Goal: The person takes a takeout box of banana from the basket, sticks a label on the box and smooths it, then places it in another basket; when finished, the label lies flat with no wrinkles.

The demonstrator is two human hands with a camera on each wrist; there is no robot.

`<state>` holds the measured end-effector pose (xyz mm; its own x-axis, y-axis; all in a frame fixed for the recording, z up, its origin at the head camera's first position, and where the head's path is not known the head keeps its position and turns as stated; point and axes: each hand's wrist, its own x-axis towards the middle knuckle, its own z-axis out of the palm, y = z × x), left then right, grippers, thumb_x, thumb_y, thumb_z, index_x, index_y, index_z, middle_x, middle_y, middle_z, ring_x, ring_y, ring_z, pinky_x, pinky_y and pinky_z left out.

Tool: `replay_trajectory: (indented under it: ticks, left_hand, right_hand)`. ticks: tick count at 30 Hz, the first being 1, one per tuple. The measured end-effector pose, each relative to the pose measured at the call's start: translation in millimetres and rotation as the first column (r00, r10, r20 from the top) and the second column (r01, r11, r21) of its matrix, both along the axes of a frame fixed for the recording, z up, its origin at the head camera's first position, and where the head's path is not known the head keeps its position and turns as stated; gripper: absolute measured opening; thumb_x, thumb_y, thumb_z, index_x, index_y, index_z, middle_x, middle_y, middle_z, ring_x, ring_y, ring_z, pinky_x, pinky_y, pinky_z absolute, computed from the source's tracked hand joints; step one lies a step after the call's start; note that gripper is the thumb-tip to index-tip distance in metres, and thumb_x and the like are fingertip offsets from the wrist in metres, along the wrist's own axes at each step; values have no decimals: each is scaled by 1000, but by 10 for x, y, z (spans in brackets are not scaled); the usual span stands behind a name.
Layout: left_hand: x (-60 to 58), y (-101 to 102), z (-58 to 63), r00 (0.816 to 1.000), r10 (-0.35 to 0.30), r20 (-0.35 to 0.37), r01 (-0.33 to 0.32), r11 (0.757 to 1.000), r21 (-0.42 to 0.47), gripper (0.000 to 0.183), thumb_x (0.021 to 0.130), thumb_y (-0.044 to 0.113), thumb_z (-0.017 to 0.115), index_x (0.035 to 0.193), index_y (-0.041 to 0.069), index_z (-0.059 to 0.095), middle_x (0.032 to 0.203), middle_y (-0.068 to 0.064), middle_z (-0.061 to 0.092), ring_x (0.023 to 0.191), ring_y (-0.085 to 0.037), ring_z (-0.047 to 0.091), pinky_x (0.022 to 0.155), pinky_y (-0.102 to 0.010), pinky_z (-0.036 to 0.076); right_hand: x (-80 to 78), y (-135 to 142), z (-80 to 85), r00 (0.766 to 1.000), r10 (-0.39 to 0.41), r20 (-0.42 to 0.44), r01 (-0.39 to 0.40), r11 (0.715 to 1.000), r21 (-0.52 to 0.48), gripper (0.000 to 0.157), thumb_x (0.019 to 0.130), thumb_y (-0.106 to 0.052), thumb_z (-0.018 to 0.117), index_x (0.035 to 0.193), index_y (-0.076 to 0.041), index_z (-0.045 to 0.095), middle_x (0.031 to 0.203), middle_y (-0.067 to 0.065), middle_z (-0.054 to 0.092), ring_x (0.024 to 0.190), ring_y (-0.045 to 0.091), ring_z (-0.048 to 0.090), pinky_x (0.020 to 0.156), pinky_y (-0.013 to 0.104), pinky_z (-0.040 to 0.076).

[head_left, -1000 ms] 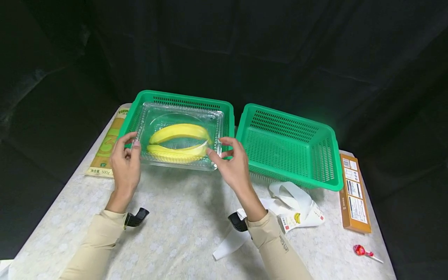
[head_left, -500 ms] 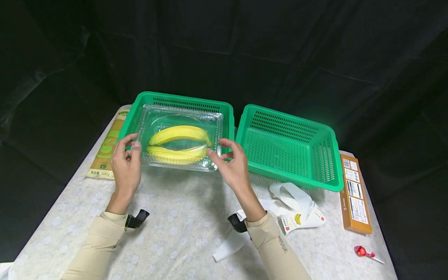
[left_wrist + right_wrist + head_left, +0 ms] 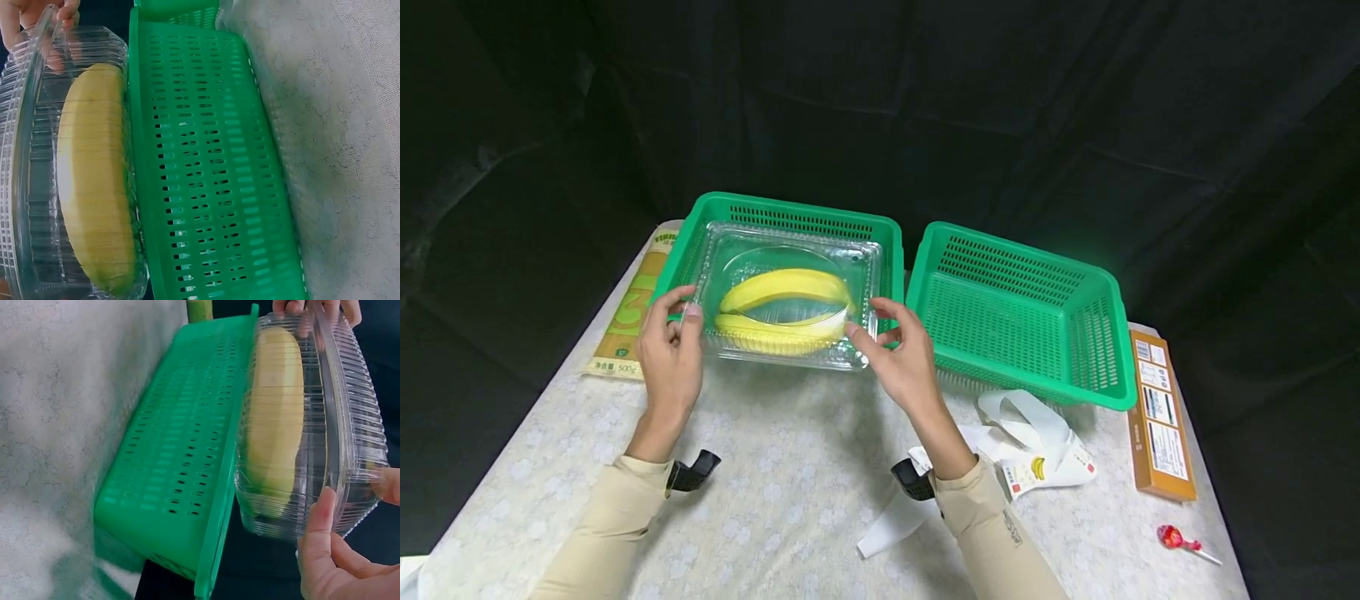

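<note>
A clear plastic clamshell container point(image 3: 867, 275) with two yellow bananas point(image 3: 786, 286) inside is held level over the left green basket point(image 3: 805, 215). Its lid lies down over the fruit. My left hand point(image 3: 672, 358) grips the container's left edge, thumb on top near the front corner. At the opposite edge my right hand point(image 3: 901, 362) pinches the right front corner between thumb and fingers. In the left wrist view one banana point(image 3: 100, 175) shows through the ribbed wall, just above the basket rim. The right wrist view shows the thumb point(image 3: 322, 512) pressing the container's flange.
A second green basket point(image 3: 1000, 312) stands to the right. A crumpled white banana-printed wrapper point(image 3: 1037, 446) lies before it. An orange box point(image 3: 1161, 417) and a red lollipop point(image 3: 1171, 536) sit at the right edge. A green-tan 500 g packet point(image 3: 625, 325) lies left.
Almost nothing differs: both hands keep holding the container over the left basket, with only a very slight shift in the view.
</note>
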<state>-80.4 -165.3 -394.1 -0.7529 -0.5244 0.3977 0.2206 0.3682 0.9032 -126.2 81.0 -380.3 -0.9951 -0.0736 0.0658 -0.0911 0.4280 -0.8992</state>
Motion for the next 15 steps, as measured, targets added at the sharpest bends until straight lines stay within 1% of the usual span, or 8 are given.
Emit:
replay_trajectory:
  ticks: [2, 4, 8, 10, 12, 15]
  left_hand:
    - [1, -7, -7, 1000, 0, -4, 0, 1000, 1, 34, 99, 10, 50, 124, -8, 63, 96, 11, 52, 50, 10, 29, 53, -11, 24]
    - [-20, -29, -46, 1000, -3, -2, 3, 1000, 2, 33, 99, 11, 51, 124, -7, 63, 97, 10, 52, 50, 10, 29, 52, -11, 24]
    - [-103, -108, -233, 1000, 21, 13, -21, 1000, -18, 33, 101, 15, 52, 126, -2, 65, 98, 12, 51, 50, 9, 29, 52, -13, 24]
    - [-132, -134, -305, 999, 32, 25, -31, 999, -24, 33, 101, 17, 53, 126, 0, 65, 99, 13, 51, 49, 8, 29, 51, -13, 25]
    - [-139, -147, -337, 999, 31, 34, -31, 999, -16, 32, 101, 18, 53, 126, 3, 66, 99, 13, 51, 48, 6, 30, 50, -14, 25]
    - [-142, -147, -351, 999, 14, 39, -14, 1000, 3, 31, 101, 19, 54, 127, 6, 66, 100, 14, 51, 48, 5, 32, 50, -14, 26]
  right_hand:
    - [-2, 3, -2, 1000, 1, 3, -1, 1000, 1, 50, 88, -35, 75, 133, -19, 62, 126, 6, 63, 90, 21, 60, 68, 31, 49]
    - [-6, 1, -7, 1000, -1, 5, 1, 1000, -8, 49, 88, -35, 75, 133, -19, 62, 126, 7, 63, 90, 21, 60, 68, 30, 49]
    - [-12, -6, -16, 1000, 2, 8, -2, 1000, -29, 49, 88, -35, 75, 133, -19, 62, 126, 7, 63, 87, 21, 59, 67, 30, 48]
    - [-13, -7, -21, 1000, 5, 9, -5, 999, -34, 49, 88, -35, 75, 132, -19, 61, 126, 7, 63, 86, 20, 59, 66, 30, 48]
    - [-14, -6, -28, 1000, 6, 11, -6, 999, -43, 49, 88, -35, 75, 132, -19, 61, 126, 8, 63, 86, 20, 58, 66, 31, 48]
    - [-16, 2, -40, 1000, 1, 11, 0, 998, -57, 48, 88, -34, 76, 132, -19, 62, 125, 7, 63, 86, 19, 58, 67, 31, 48]
